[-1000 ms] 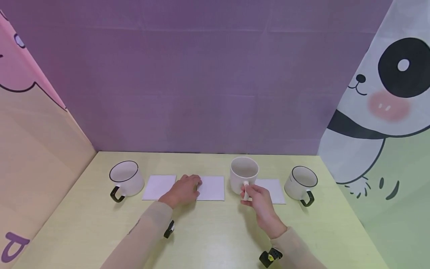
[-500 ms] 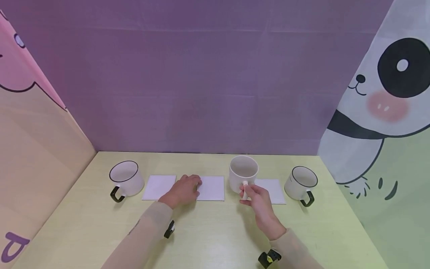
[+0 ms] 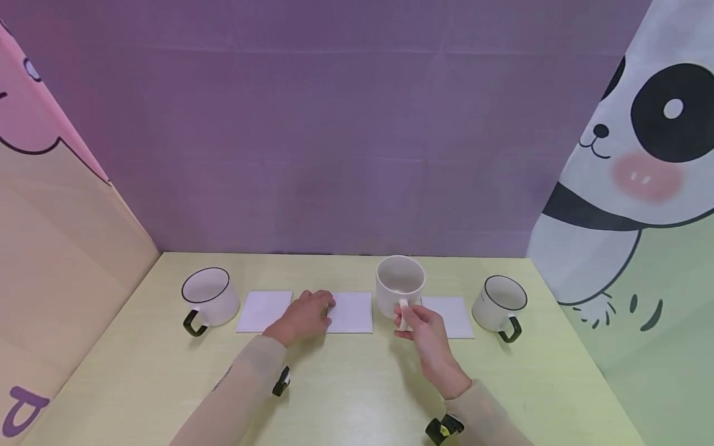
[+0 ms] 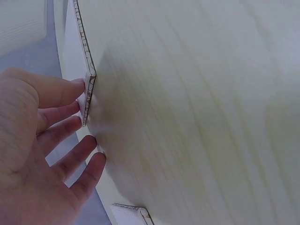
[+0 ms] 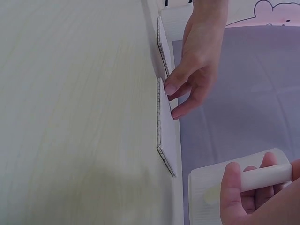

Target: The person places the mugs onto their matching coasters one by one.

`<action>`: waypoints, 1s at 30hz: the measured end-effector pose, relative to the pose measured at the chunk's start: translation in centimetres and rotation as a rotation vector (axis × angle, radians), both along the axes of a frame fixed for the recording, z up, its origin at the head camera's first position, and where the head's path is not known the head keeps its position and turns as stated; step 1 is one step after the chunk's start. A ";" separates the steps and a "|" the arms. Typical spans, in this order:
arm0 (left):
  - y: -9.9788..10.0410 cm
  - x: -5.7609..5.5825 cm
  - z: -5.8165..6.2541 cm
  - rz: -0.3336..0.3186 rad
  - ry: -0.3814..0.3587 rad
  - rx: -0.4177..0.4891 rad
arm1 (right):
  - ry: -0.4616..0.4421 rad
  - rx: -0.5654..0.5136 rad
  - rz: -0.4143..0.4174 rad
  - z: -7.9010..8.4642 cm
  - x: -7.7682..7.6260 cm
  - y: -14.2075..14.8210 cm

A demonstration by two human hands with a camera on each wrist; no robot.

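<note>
My right hand [image 3: 426,341] grips the handle of a plain white mug [image 3: 398,282] between the middle and right boards. The mug stands upright, its shadow falling apart from it on the table. In the right wrist view, the right-hand fingers [image 5: 230,187] wrap the handle of the mug [image 5: 211,183]. My left hand [image 3: 305,314] rests over the left edge of a thick white square board [image 3: 351,313]. In the left wrist view, thumb and fingertips touch this board [image 4: 77,61], the other fingers spread loosely.
Two white mugs with dark rims and black handles flank the row: a left mug [image 3: 217,303] and a right mug [image 3: 496,310]. A left board [image 3: 262,310] and a right board [image 3: 452,316] lie on the pale table [image 3: 346,396]. A purple cloth wall [image 3: 346,155] rises behind.
My right hand has carried the white mug slightly left and a little farther back or up. My left hand and the boards have stayed put.
</note>
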State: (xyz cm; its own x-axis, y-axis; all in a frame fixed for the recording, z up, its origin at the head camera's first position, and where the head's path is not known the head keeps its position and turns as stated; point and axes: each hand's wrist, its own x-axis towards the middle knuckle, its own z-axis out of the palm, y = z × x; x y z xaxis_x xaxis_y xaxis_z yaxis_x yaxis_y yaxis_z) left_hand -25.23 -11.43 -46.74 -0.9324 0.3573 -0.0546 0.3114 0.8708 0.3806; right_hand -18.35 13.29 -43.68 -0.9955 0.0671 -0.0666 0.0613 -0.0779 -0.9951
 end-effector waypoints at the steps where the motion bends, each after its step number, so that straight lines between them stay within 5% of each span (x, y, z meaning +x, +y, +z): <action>1: 0.0 0.0 0.0 0.001 -0.002 -0.003 | 0.001 -0.001 0.000 0.0 0.0 0.0; 30: -0.1 0.0 -0.2 0.003 -0.011 -0.004 | 0.029 -0.025 0.027 0.9 -0.1 -1.0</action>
